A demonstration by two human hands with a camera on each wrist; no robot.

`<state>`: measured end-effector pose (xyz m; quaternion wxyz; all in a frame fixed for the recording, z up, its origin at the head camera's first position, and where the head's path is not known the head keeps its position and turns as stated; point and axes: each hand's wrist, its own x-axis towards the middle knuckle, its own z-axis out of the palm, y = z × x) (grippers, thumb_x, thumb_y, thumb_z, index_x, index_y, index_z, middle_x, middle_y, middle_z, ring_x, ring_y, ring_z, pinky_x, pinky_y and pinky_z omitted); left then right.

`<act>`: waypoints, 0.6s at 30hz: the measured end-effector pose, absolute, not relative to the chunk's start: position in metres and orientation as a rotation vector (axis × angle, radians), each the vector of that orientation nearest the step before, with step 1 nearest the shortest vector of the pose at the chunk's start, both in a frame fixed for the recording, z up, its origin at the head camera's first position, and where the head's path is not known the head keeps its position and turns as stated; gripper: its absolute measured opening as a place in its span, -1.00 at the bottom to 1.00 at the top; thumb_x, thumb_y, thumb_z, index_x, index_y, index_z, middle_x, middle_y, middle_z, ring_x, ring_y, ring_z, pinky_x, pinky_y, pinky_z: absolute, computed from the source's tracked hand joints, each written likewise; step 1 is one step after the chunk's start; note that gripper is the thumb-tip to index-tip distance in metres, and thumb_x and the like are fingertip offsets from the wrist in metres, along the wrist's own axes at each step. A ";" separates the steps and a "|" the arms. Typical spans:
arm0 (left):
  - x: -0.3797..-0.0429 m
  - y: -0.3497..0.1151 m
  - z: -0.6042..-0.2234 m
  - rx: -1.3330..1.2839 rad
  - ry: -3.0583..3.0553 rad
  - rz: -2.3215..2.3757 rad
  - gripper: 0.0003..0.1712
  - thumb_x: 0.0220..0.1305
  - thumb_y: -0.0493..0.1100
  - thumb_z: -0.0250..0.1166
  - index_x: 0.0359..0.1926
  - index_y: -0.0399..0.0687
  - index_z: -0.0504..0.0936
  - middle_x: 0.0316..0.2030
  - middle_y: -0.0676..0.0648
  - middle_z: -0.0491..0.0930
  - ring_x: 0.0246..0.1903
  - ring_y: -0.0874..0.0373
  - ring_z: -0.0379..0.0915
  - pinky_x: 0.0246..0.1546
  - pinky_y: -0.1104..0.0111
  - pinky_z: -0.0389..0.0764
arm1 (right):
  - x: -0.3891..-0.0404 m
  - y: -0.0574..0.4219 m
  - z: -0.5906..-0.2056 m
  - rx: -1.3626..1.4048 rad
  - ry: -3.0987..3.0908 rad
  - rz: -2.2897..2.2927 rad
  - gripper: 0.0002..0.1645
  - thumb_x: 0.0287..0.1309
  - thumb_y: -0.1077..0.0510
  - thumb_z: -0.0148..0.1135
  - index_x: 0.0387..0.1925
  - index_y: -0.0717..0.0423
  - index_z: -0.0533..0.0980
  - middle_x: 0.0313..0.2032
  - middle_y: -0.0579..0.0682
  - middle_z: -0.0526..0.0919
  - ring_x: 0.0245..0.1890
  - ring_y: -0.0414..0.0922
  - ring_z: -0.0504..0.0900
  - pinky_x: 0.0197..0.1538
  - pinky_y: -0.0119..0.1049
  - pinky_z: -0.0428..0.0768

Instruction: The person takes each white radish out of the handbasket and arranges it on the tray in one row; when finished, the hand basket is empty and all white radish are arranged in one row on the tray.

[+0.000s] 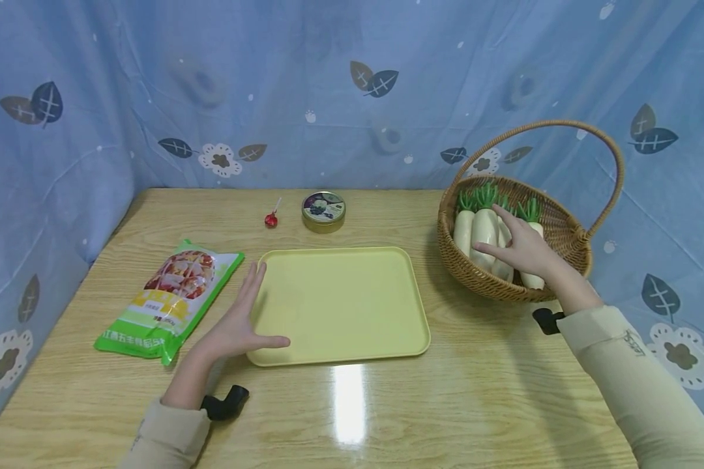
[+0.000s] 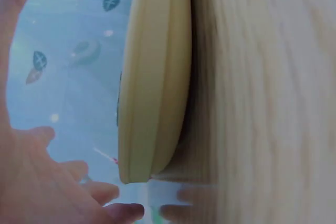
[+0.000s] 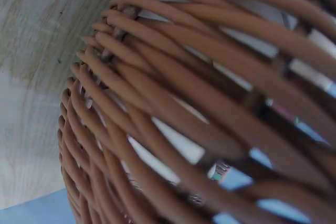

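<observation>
At the left side of the yellow tray (image 1: 340,306), my left hand (image 1: 231,332) hovers with fingers extended and thumb spread, holding nothing. The left wrist view shows this hand (image 2: 42,182) beside the tray's raised edge (image 2: 149,77). My right hand (image 1: 525,247) reaches over the wicker basket (image 1: 460,267), thumb and forefinger apart above the white radishes (image 1: 484,234) with green tops; its other fingers are hidden. Only the basket's woven side (image 3: 152,87) fills the right wrist view, where the hand itself does not show.
A green food packet (image 1: 173,293) lies left of the tray. Behind the tray are a red lollipop (image 1: 271,220) and a round tin (image 1: 323,212). The basket's tall handle (image 1: 618,169) arches up at the right. A blue patterned curtain (image 1: 305,85) hangs behind the wooden table (image 1: 446,410).
</observation>
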<state>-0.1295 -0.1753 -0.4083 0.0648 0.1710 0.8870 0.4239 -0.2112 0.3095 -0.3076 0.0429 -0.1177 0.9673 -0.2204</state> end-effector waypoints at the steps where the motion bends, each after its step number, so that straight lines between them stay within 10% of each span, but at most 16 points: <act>1: -0.129 -0.176 -0.410 0.509 2.667 1.284 0.49 -0.28 0.13 0.53 0.37 0.38 -0.50 0.37 0.01 -0.63 0.34 -0.20 -0.58 0.13 -0.31 -0.14 | -0.213 0.310 -0.308 -0.357 2.954 -0.677 0.09 0.15 -0.20 0.12 0.41 0.16 -0.26 0.23 0.48 0.09 -0.38 0.15 0.51 -0.31 0.04 0.45; 6: -0.128 -0.177 -0.415 0.495 2.631 1.305 0.50 -0.29 0.12 0.53 0.38 0.36 -0.50 0.38 -0.10 -0.62 0.33 -0.23 -0.56 0.13 -0.30 -0.16 | -0.219 0.310 -0.312 -0.330 2.919 -0.699 0.14 0.12 -0.23 0.14 0.41 0.13 -0.32 0.32 0.43 -0.07 0.21 0.41 0.04 0.09 0.36 0.10; 18: -0.123 -0.172 -0.426 0.474 2.590 1.337 0.58 -0.41 0.10 0.58 0.41 0.21 -0.44 0.36 -0.15 -0.65 0.32 -0.19 -0.68 0.14 -0.30 -0.26 | -0.225 0.304 -0.315 -0.305 2.947 -0.646 0.24 0.00 -0.23 0.25 0.41 0.17 -0.29 0.31 0.41 -0.04 0.19 0.39 0.11 0.08 0.32 0.18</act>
